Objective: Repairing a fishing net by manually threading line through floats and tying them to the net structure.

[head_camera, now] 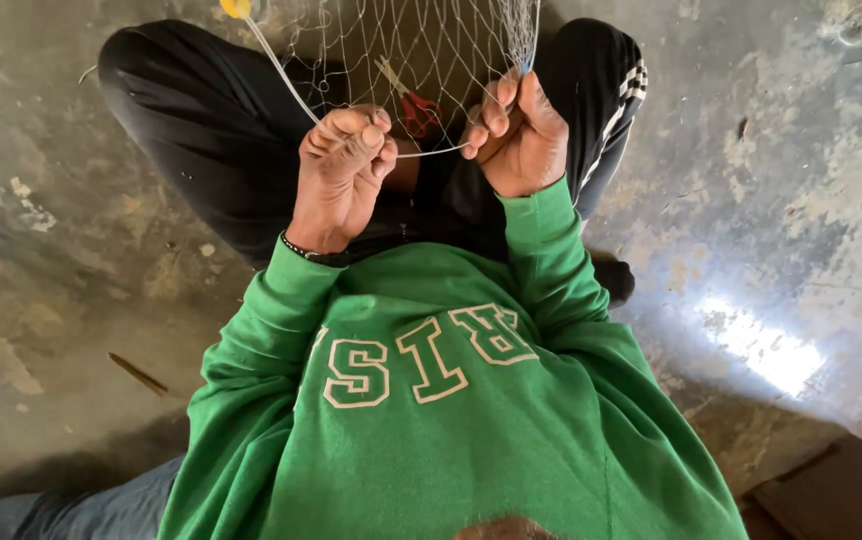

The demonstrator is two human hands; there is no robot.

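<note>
Knotting stage on net mesh [421, 50]: left hand [339, 180] pinching white twine [281, 75], right hand [519, 135] gripping mesh edge; next, steady tension for tightening.

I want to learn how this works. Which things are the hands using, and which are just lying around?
In use: left hand and right hand pinching the thin net and a pale cord.

Lying about: red-handled scissors under the net, a small stick on the concrete floor.
</note>
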